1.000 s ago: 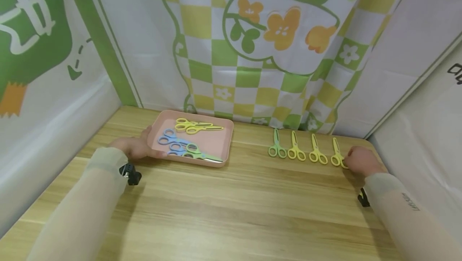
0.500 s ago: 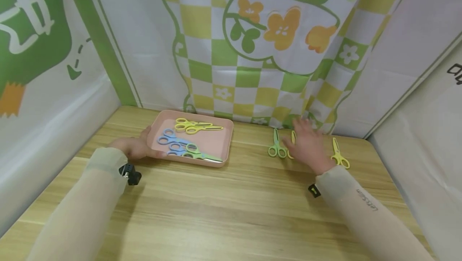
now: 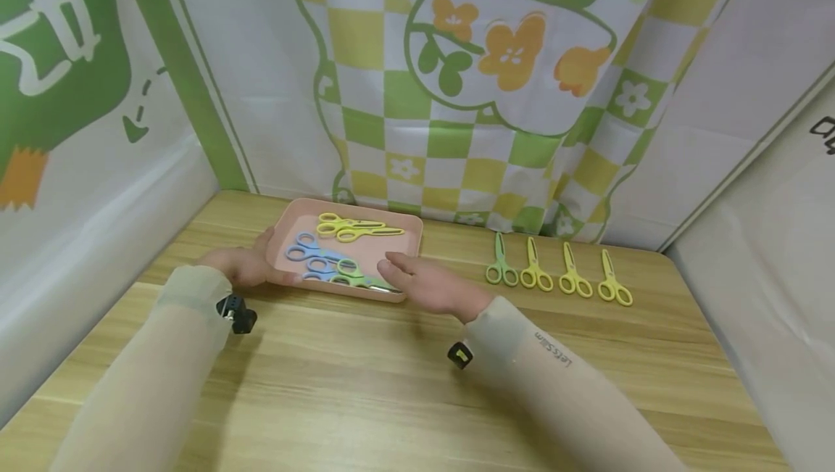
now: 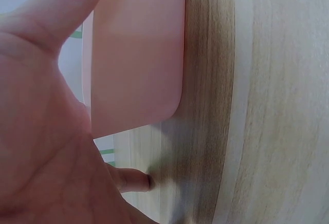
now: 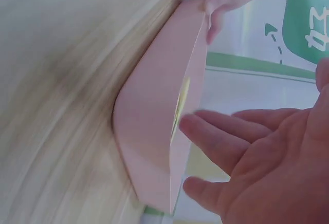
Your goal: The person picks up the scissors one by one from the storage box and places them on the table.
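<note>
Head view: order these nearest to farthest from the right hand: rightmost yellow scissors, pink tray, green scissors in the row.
1. Pink tray, right end beside the right hand.
2. Green scissors in the row, left end.
3. Rightmost yellow scissors, row's right end.

1. Light-brown, wood-grain worktop (image 3: 365,392): back corners rounded.
2. Green, yellow and white checked fabric sheet (image 3: 446,140), printed with orange flowers (image 3: 525,37): hangs along the back edge.
3. White left-hand panel (image 3: 98,240): borders the left edge; bears a green shape (image 3: 98,66), green dashed arrow (image 3: 134,131) and orange patch (image 3: 25,176).
4. White right-hand panel (image 3: 773,262): borders the right edge; bears black lettering (image 3: 825,126), partly out of view.
</note>
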Demonstrator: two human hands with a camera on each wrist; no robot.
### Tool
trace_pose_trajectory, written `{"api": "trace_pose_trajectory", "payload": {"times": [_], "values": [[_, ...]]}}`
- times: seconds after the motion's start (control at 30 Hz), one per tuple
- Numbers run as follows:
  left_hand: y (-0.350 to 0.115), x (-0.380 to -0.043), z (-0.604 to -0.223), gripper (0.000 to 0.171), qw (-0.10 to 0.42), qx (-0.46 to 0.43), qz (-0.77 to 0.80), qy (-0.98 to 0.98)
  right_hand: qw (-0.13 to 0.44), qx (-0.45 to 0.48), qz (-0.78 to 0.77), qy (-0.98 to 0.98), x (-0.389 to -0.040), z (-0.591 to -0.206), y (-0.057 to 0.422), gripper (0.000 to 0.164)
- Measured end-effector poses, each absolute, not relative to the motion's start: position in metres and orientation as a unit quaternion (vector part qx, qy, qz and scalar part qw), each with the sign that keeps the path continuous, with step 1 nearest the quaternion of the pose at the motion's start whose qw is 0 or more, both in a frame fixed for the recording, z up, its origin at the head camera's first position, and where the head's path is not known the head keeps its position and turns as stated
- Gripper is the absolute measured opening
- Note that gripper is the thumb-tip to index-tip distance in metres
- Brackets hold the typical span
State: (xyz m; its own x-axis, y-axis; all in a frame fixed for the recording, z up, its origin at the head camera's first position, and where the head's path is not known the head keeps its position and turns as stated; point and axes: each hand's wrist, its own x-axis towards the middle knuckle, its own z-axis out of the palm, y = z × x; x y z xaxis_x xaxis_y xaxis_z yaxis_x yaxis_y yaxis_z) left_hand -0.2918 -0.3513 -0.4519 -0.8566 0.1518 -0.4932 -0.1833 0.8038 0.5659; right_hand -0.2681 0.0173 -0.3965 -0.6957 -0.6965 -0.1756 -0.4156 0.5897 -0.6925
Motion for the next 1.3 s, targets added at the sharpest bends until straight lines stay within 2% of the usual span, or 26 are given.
{"api": "trace_pose_trajectory", "payload": {"times": [0.33, 0.67, 0.83, 1.0, 1.1, 1.3], "values": [[-0.351, -0.293, -0.448, 0.149, 0.268, -0.006, 0.315, 0.91, 0.224, -0.319, -0.22, 0.894, -0.274, -0.409, -0.02, 0.079], [-0.354, -0.294, -0.452, 0.149, 0.267, 0.005, 0.321, 0.909, 0.174, -0.306, -0.135, 0.926, -0.288, -0.414, -0.039, 0.075], [-0.351, -0.293, -0.45, 0.148, 0.264, 0.011, 0.317, 0.911, 0.189, -0.309, -0.112, 0.925, -0.297, -0.414, -0.046, 0.07], [-0.352, -0.294, -0.455, 0.148, 0.258, 0.021, 0.316, 0.913, 0.197, -0.283, -0.124, 0.93, -0.31, -0.408, -0.05, 0.058], [-0.353, -0.294, -0.456, 0.148, 0.257, 0.021, 0.316, 0.913, 0.174, -0.246, -0.107, 0.948, -0.312, -0.403, -0.056, 0.044], [-0.352, -0.295, -0.454, 0.148, 0.25, 0.023, 0.317, 0.915, 0.126, -0.207, -0.015, 0.97, -0.311, -0.403, -0.074, 0.041]]}}
